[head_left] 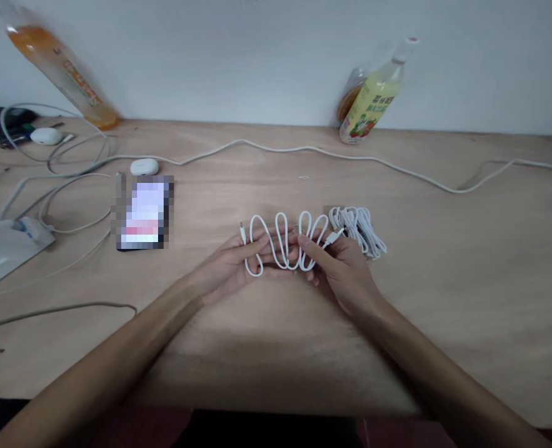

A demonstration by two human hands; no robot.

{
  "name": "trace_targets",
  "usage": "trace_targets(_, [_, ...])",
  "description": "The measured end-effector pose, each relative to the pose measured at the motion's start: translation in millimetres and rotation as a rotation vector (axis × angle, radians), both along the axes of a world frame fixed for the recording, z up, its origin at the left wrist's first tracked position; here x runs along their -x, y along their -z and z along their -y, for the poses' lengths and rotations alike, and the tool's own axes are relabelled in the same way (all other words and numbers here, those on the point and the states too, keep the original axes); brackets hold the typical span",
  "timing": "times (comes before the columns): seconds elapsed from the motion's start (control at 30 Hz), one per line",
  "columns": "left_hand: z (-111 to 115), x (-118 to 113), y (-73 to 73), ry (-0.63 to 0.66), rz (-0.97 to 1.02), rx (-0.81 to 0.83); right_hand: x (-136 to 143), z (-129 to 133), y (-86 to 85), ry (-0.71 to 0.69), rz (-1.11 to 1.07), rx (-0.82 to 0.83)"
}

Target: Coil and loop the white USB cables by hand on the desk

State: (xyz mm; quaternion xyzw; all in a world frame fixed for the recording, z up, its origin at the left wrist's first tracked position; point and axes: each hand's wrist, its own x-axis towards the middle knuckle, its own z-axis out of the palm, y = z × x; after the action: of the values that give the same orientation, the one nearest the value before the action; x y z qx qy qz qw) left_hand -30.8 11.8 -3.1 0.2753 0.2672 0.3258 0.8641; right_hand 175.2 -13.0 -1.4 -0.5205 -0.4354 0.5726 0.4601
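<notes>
A white USB cable [281, 239] lies in several zigzag loops across both my hands, above the wooden table. My left hand [245, 258] is under its left loops, with the thumb pressed down on them; a small plug points up beside that thumb. With thumb and fingers, my right hand [338, 261] pinches the right-hand loops, and the larger USB plug [335, 236] sticks out above it. Just behind my right hand rests a pile of bundled white cables [364, 233], partly covered by that hand.
A phone [142, 214] with a blurred screen and a white earbud case [144, 167] lie to the left. A long white cord [304, 149] runs across the back. Near the wall stand an orange drink bottle [70, 74] and a yellow drink bottle [373, 96]. Tangled cords [61, 180] fill the far left.
</notes>
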Motion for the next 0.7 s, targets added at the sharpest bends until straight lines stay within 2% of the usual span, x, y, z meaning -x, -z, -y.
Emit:
trace_targets(0.33, [-1.5,-0.2,-0.2,0.006,-0.036,0.011,0.2,0.9,0.2,0.034,0.066,-0.005])
trace_targets(0.7, [-2.4,-0.7,1.7,-0.023,-0.024,0.017,1.8,1.5,-2.0,0.036,0.045,0.014])
